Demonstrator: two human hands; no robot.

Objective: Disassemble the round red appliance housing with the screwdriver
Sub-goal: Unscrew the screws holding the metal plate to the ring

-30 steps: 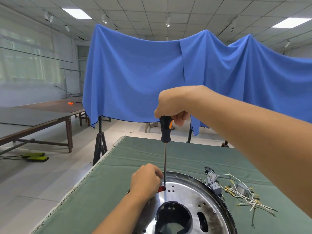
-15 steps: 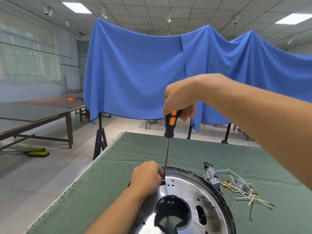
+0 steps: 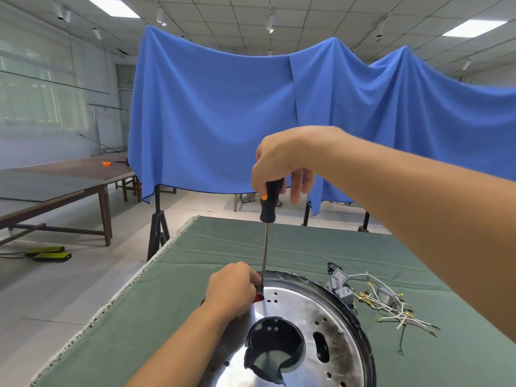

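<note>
— Two hands, both busy? Where are they?

— Yes. The right hand (image 3: 279, 166) wraps the top of the screwdriver (image 3: 266, 219), its thumb and fingers curled round the black handle with the orange spot. The shaft stands nearly upright, tip down at the far-left rim of the round housing (image 3: 312, 325).

— And the left hand (image 3: 231, 289)?

— It rests on that same rim, fingers curled and pinched close round the shaft just above the tip. A small red patch shows beside the fingertips.

— Where does the housing lie?

— On the green-covered bench (image 3: 293, 247), near the viewer, shiny metal side up, with a dark round opening in its middle.

— Anything beside it?

— A loose bundle of white wires (image 3: 391, 311) with small connectors lies to the right, just beside the rim. A blue cloth (image 3: 223, 113) hangs across the room behind.
</note>
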